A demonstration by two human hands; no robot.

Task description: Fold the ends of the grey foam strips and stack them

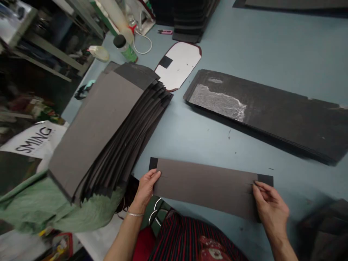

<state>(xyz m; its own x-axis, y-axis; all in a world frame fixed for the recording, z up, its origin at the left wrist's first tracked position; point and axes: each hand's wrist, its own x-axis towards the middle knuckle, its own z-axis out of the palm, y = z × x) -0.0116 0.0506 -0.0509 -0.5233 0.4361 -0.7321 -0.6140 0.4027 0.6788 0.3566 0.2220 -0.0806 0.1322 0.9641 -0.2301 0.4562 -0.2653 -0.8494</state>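
Striped cloth (178, 235) at your waist meets the desk (272, 54), which bears a fanned stack (100, 116) left and a dark stack (285, 116) right. Over the near edge, your left fingers (149, 175) and right fingers (264, 186) pinch one strip (206, 186), seemingly in progress; which stack is done or left, you can't tell.

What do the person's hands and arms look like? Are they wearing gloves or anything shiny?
No gloves: the left hand and the right hand are both bare. No sleeves show on the parts of the forearms in view. There is something shiny, though: a thin, silvery bracelet around the left wrist. None shows on the right wrist.
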